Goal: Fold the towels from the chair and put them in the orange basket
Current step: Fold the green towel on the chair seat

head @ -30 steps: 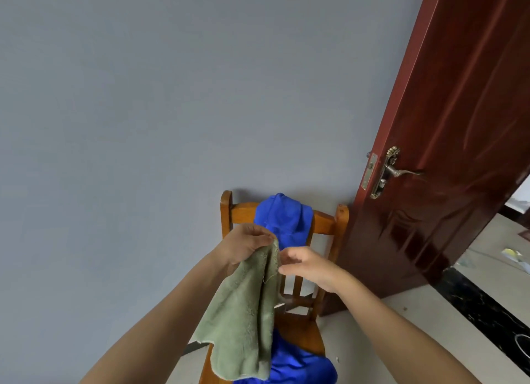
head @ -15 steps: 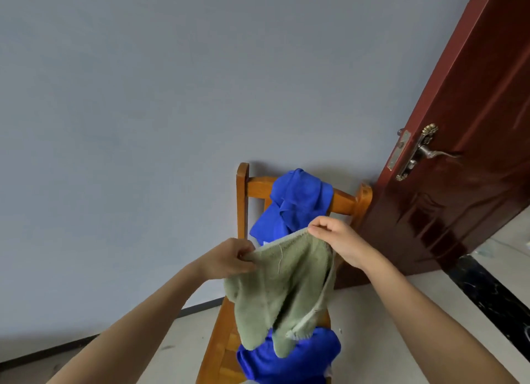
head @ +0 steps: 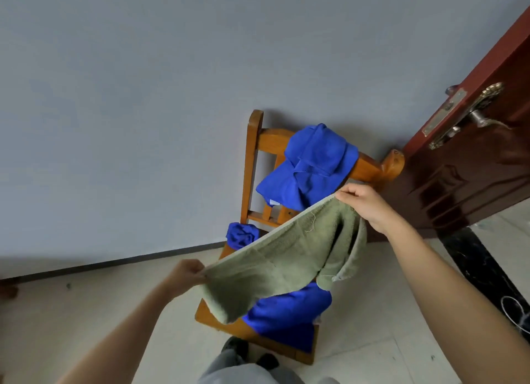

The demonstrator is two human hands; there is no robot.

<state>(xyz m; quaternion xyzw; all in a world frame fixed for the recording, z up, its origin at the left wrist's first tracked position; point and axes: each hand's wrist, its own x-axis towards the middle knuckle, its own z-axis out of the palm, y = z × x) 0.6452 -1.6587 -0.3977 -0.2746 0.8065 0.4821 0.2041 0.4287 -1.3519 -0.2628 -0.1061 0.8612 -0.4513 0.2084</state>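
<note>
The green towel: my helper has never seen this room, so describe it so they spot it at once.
Find the wooden chair against the grey wall, beside the door. In front of it, the left hand and right hand stretch the green towel between them. The other towels are blue and lie on the chair.

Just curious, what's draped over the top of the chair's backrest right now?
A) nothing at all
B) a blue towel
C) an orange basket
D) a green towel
B: a blue towel hangs over the top rail of the wooden chair, while the green towel is stretched in the air between the left hand and the right hand; no basket is in view.
</note>
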